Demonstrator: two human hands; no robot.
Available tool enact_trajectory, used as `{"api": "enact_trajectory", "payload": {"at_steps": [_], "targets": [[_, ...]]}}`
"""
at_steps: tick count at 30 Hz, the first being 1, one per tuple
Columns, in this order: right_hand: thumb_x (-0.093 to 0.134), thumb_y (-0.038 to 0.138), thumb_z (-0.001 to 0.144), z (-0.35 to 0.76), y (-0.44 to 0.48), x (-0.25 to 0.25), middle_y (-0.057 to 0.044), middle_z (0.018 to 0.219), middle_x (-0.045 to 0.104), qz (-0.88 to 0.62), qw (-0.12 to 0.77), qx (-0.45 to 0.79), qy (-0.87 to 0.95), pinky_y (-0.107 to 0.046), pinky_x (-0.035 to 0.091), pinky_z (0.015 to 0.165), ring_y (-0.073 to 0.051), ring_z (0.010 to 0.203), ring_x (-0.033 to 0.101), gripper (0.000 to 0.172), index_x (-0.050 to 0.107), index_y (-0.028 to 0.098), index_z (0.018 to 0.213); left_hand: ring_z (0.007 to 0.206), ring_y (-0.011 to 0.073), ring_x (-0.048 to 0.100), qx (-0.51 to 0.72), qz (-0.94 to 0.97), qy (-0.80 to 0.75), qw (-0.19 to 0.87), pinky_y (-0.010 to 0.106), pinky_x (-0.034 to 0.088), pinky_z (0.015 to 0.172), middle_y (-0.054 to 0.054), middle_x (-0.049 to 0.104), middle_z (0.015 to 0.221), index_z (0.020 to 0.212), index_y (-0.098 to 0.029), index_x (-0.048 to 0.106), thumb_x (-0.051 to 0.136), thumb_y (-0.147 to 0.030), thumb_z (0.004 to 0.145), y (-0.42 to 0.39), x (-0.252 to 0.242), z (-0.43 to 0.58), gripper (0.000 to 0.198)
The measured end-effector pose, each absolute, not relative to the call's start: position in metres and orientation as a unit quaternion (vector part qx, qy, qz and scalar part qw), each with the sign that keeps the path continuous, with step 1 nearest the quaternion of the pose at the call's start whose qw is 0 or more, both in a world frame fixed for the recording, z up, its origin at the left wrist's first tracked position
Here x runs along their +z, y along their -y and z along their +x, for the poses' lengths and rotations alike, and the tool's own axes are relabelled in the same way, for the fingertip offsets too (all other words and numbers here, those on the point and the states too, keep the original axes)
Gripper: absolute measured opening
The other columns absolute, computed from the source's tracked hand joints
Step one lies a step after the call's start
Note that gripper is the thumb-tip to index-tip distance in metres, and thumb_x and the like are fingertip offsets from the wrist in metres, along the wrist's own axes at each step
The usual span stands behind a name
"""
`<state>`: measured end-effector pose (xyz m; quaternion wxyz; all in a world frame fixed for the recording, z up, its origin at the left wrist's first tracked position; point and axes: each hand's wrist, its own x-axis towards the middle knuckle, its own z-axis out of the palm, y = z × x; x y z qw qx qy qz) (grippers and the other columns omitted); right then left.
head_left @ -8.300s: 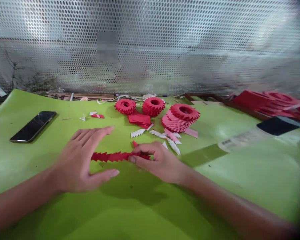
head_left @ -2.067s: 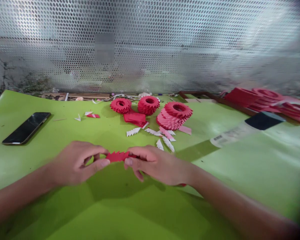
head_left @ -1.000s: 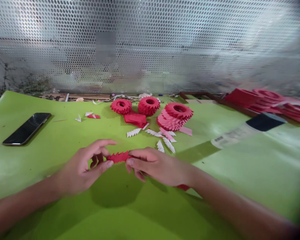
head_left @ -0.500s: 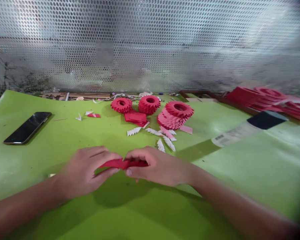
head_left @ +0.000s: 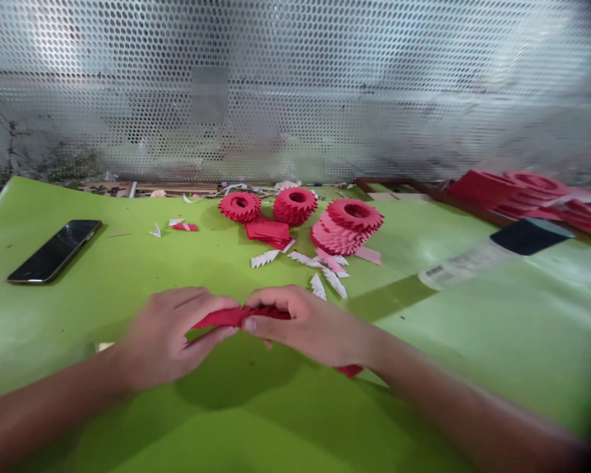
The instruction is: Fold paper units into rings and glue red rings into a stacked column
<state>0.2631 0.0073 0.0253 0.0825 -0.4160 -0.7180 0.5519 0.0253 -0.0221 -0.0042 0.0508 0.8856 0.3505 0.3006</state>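
Note:
Between my two hands is a red folded-paper strip [head_left: 221, 318] with a toothed edge, held just above the green tabletop. My left hand [head_left: 172, 335] pinches its left part between thumb and fingers. On the other side my right hand [head_left: 300, 325] is closed on the strip, its thumb pressing the near side; part of the paper is hidden by the fingers. A small piece of red paper [head_left: 349, 370] shows below my right wrist. Beyond the hands lie a stack of red paper pieces [head_left: 268, 232] and several white folded pieces [head_left: 318, 286].
Red paper rings [head_left: 240, 207] and a taller pink-and-red ring stack [head_left: 347, 226] stand behind. A phone [head_left: 54, 251] lies at left. To the right lie a clear container with a dark end [head_left: 529, 236] and a tray of red paper [head_left: 492, 194]. A perforated metal panel [head_left: 295, 85] closes the back.
My right thumb has shifted up and left along the red paper. Red paper now shows below my right wrist. My left hand has hardly moved.

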Motion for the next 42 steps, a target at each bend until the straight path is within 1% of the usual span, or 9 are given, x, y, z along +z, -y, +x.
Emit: {"api": "enact_trajectory", "payload": {"at_steps": [5, 8, 13, 20, 25, 29, 34, 38, 42], "targets": [[0.071, 0.06, 0.089, 0.273, -0.015, 0.024, 0.0, 0.082, 0.067, -0.406, 0.076, 0.566, 0.714, -0.023, 0.043, 0.053, -0.011, 0.063, 0.059, 0.047, 0.067, 0.019, 0.111, 0.057, 0.0112, 0.072, 0.327, 0.875, -0.358, -0.009, 0.02, 0.054, 0.054, 0.001, 0.081, 0.077, 0.105, -0.017, 0.074, 0.044, -0.045, 0.111, 0.019, -0.002, 0.021, 0.041], [0.064, 0.065, 0.091, 0.28, -0.021, 0.022, 0.0, 0.081, 0.064, -0.412, 0.079, 0.549, 0.723, -0.024, 0.043, 0.051, -0.011, 0.061, 0.058, 0.05, 0.065, 0.019, 0.107, 0.057, 0.0116, 0.072, 0.34, 0.866, -0.367, -0.028, 0.02, 0.055, 0.053, 0.002, 0.081, 0.078, 0.106, -0.016, 0.074, 0.048, -0.047, 0.109, 0.015, -0.004, 0.016, 0.04], [0.066, 0.06, 0.093, 0.283, -0.026, 0.023, -0.001, 0.088, 0.066, -0.394, 0.097, 0.554, 0.727, -0.028, 0.051, 0.065, -0.013, 0.071, 0.065, 0.043, 0.063, 0.018, 0.101, 0.065, 0.0158, 0.076, 0.342, 0.855, -0.389, -0.028, 0.025, 0.059, 0.058, 0.005, 0.083, 0.086, 0.107, -0.016, 0.075, 0.052, -0.049, 0.107, 0.011, -0.01, 0.01, 0.04], [0.074, 0.057, 0.088, 0.285, -0.031, 0.024, -0.001, 0.089, 0.066, -0.409, 0.123, 0.515, 0.743, -0.026, 0.044, 0.06, -0.013, 0.073, 0.06, 0.043, 0.068, 0.019, 0.107, 0.067, 0.0158, 0.077, 0.356, 0.84, -0.409, 0.01, 0.023, 0.061, 0.059, 0.005, 0.084, 0.088, 0.11, -0.018, 0.075, 0.058, -0.048, 0.103, 0.009, -0.012, 0.005, 0.035], [0.074, 0.057, 0.087, 0.286, -0.034, 0.024, -0.003, 0.089, 0.068, -0.414, 0.127, 0.513, 0.741, -0.026, 0.042, 0.058, -0.012, 0.069, 0.057, 0.046, 0.07, 0.017, 0.111, 0.072, 0.0212, 0.078, 0.334, 0.811, -0.478, 0.048, 0.029, 0.063, 0.063, 0.007, 0.083, 0.091, 0.12, -0.02, 0.073, 0.067, -0.055, 0.091, 0.004, -0.014, 0.001, 0.046], [0.075, 0.053, 0.086, 0.287, -0.034, 0.025, -0.005, 0.095, 0.073, -0.396, 0.124, 0.541, 0.732, -0.025, 0.042, 0.056, -0.013, 0.071, 0.06, 0.048, 0.07, 0.016, 0.117, 0.062, 0.0173, 0.074, 0.297, 0.804, -0.492, 0.155, 0.021, 0.055, 0.05, 0.006, 0.083, 0.088, 0.113, -0.018, 0.075, 0.058, -0.052, 0.095, 0.001, -0.011, 0.002, 0.041], [0.06, 0.051, 0.097, 0.287, -0.034, 0.026, -0.009, 0.105, 0.078, -0.371, 0.199, 0.644, 0.639, -0.029, 0.054, 0.07, -0.015, 0.077, 0.069, 0.048, 0.066, 0.016, 0.128, 0.043, 0.0107, 0.057, 0.3, 0.769, -0.514, 0.234, 0.018, 0.039, 0.038, 0.0, 0.076, 0.07, 0.105, -0.018, 0.073, 0.055, -0.052, 0.099, 0.002, -0.007, 0.006, 0.039], [0.048, 0.055, 0.102, 0.288, -0.036, 0.023, -0.01, 0.102, 0.079, -0.361, 0.234, 0.679, 0.595, -0.031, 0.056, 0.074, -0.015, 0.074, 0.071, 0.049, 0.069, 0.015, 0.122, 0.039, 0.0107, 0.05, 0.31, 0.759, -0.519, 0.241, 0.019, 0.031, 0.035, -0.002, 0.07, 0.062, 0.118, -0.017, 0.069, 0.053, -0.057, 0.099, 0.002, -0.007, 0.004, 0.046], [0.059, 0.062, 0.096, 0.289, -0.038, 0.02, -0.01, 0.106, 0.078, -0.363, 0.177, 0.654, 0.64, -0.028, 0.054, 0.066, -0.016, 0.078, 0.072, 0.051, 0.067, 0.016, 0.118, 0.043, 0.0138, 0.054, 0.287, 0.779, -0.508, 0.23, 0.022, 0.036, 0.04, -0.002, 0.066, 0.06, 0.129, -0.017, 0.064, 0.042, -0.056, 0.105, 0.002, -0.008, 0.003, 0.051]]}}
